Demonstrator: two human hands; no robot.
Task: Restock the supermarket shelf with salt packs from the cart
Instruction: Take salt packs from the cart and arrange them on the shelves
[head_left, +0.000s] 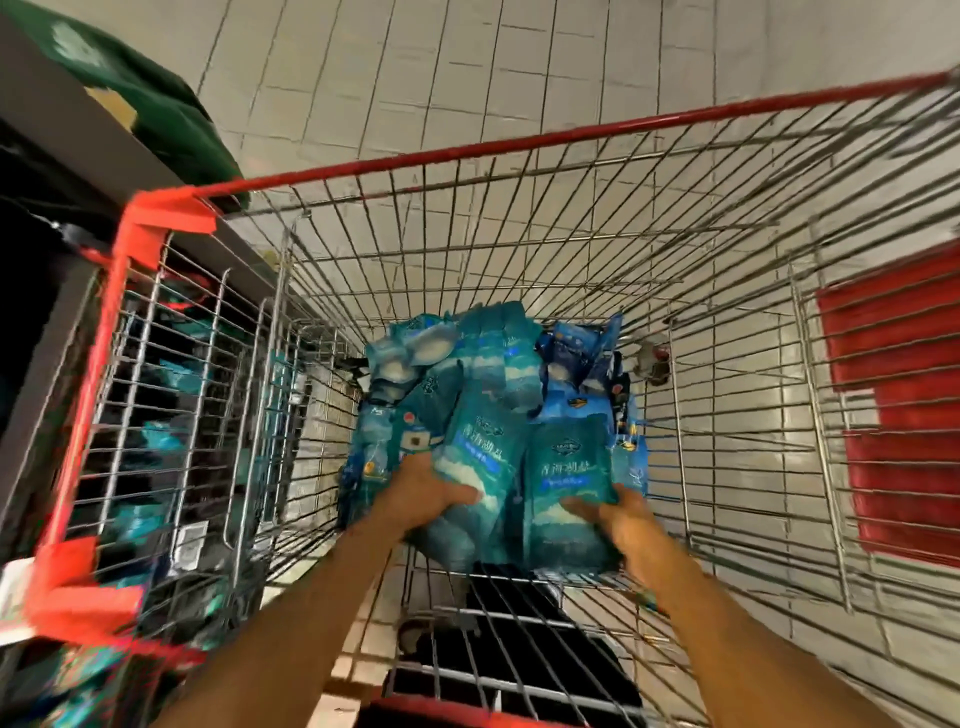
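Both my arms reach down into a wire shopping cart with a red rim. Several teal and blue salt packs lie heaped on its floor. My left hand grips the near end of one teal salt pack, thumb across its face. My right hand grips a second teal salt pack lying right beside it, thumb on top and fingers under its right edge. Both packs sit at the near edge of the heap, touching each other.
A supermarket shelf stands to the left of the cart, with more teal packs seen through the cart's side mesh. A dark green bag lies on the shelf top. Tiled floor surrounds the cart; red markings lie on the right.
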